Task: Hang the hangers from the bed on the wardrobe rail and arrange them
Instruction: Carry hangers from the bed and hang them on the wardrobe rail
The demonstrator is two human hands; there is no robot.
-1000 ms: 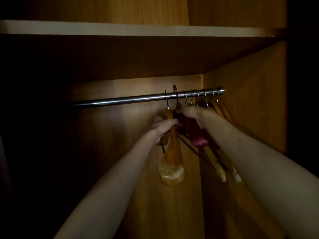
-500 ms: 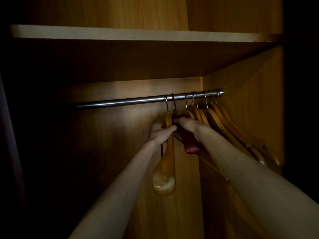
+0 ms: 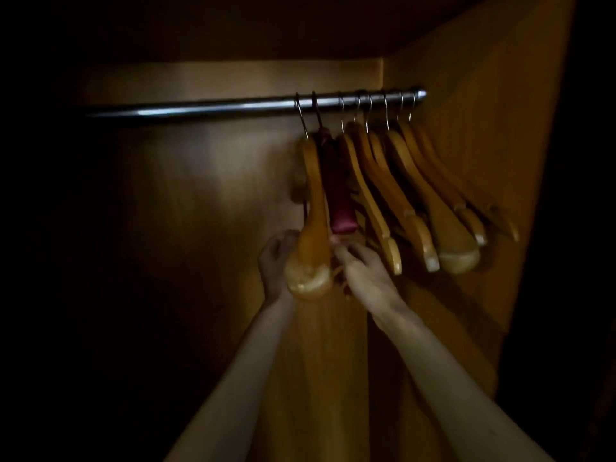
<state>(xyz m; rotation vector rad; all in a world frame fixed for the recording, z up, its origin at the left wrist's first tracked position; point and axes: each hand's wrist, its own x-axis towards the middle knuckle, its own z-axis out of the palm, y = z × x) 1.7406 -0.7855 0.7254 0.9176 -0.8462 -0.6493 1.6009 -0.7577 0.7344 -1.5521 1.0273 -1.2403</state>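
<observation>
My left hand (image 3: 275,261) and right hand (image 3: 361,273) have dropped from the hanger necks just under the rail (image 3: 233,106) to the lower ends of the hangers. The left hand now sits behind the broad end of the leftmost wooden hanger (image 3: 311,228); the right is just below the tip of the red padded hanger (image 3: 338,191). The hangers to the right hang fanned out along the rail. My view has tilted down, so the shelf above has dropped out of sight.
</observation>
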